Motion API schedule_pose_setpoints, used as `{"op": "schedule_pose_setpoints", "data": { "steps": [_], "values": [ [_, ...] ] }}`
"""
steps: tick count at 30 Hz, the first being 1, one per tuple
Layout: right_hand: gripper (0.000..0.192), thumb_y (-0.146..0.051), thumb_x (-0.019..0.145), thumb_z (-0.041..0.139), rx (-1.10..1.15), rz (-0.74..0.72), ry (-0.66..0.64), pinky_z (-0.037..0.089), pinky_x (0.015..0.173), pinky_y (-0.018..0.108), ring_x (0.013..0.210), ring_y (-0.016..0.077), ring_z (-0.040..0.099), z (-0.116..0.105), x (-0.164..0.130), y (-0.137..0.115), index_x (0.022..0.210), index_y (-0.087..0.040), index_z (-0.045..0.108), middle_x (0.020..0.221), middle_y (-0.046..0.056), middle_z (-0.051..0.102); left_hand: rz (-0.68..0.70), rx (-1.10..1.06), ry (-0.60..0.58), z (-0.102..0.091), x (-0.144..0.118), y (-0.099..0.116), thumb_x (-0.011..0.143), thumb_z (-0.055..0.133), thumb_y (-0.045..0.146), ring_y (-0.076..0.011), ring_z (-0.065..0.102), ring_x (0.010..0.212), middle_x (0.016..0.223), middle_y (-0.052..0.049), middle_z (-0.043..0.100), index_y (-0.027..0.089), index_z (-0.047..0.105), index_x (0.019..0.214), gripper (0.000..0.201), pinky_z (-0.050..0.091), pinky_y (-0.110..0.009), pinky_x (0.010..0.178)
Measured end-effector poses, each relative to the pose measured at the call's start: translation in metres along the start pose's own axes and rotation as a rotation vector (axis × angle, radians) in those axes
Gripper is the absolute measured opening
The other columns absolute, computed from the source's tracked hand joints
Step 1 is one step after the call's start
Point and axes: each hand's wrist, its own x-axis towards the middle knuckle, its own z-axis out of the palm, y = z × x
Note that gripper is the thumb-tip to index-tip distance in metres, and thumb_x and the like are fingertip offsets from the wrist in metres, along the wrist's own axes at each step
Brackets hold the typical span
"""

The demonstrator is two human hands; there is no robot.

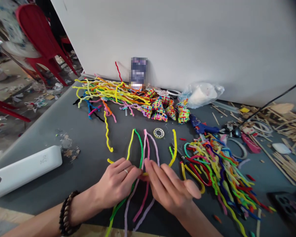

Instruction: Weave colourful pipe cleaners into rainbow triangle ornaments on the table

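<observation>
Several bent pipe cleaners (144,148) in yellow, green, pink and lilac lie side by side on the dark grey table (64,131). My left hand (117,182), with a ring and a bead bracelet, rests on them and pinches where they cross. My right hand (170,187) meets it from the right, its fingertips pressed on the same crossing point over a yellow pipe cleaner. The strands' lower ends run out under my hands toward the table's front edge.
A pile of mixed pipe cleaners (217,164) lies right, another long pile (106,90) at the back left. Woven coloured cones (162,108), a tape roll (159,133), a blue glue gun (202,126), a white case (22,171), wooden sticks (286,161), red chairs (41,42).
</observation>
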Motion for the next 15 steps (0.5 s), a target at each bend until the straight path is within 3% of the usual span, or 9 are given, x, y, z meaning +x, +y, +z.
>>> {"op": "schedule_pose_setpoints", "data": {
  "steps": [5, 8, 11, 15],
  "values": [
    [0.018, -0.026, 0.098, 0.07, -0.044, -0.151, 0.086, 0.028, 0.062, 0.033, 0.086, 0.0107, 0.066, -0.008, 0.002, -0.002, 0.109, -0.021, 0.083, 0.102, -0.001, 0.083, 0.015, 0.006, 0.002, 0.001, -0.002, 0.001, 0.096, 0.049, -0.003, -0.0167, 0.057, 0.065, 0.073, -0.002, 0.068, 0.015, 0.061, 0.097, 0.021, 0.046, -0.031, 0.062],
    [0.018, -0.02, 0.097, 0.069, -0.116, -0.301, 0.005, 0.035, 0.068, 0.028, 0.085, 0.0114, 0.065, -0.015, 0.01, 0.003, 0.108, -0.019, 0.083, 0.104, 0.0, 0.083, -0.042, 0.018, -0.001, 0.001, -0.002, -0.001, 0.097, 0.049, 0.0, -0.0171, 0.057, 0.068, 0.074, -0.002, 0.067, 0.015, 0.061, 0.098, 0.019, 0.046, -0.031, 0.062],
    [0.023, -0.01, 0.099, 0.061, -0.191, -0.451, -0.075, 0.037, 0.069, 0.028, 0.08, 0.0112, 0.065, -0.019, 0.016, 0.008, 0.107, -0.015, 0.082, 0.102, 0.002, 0.083, -0.005, -0.011, -0.026, 0.0, 0.001, 0.002, 0.1, 0.043, 0.004, -0.0179, 0.054, 0.066, 0.069, -0.002, 0.062, 0.018, 0.059, 0.088, 0.024, 0.045, -0.032, 0.06],
    [0.024, -0.006, 0.098, 0.06, -0.162, -0.362, -0.038, 0.031, 0.065, 0.03, 0.072, 0.0088, 0.062, -0.018, 0.009, 0.009, 0.104, -0.014, 0.082, 0.097, 0.002, 0.083, 0.114, -0.078, -0.068, -0.003, 0.004, 0.007, 0.101, 0.037, 0.004, -0.0179, 0.046, 0.059, 0.062, -0.002, 0.054, 0.02, 0.052, 0.075, 0.034, 0.038, -0.033, 0.054]
  ]
}}
